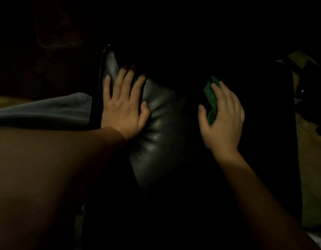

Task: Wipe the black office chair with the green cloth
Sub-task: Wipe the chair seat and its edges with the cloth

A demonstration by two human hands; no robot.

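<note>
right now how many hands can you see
2. The left hand lies flat on the black office chair; the right hand, further right, presses the green cloth against it.

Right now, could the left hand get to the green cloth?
Probably yes. The left hand lies flat on the black chair, and the green cloth sits just across it under the right hand. Nothing shows between them, though it is dark.

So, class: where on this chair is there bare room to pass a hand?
Free: the leather of the black office chair between the left hand and the right hand. Crowded: the left edge, where the left hand lies beside grey fabric; the green cloth lies under the right hand. Elsewhere is too dark to judge.
</note>
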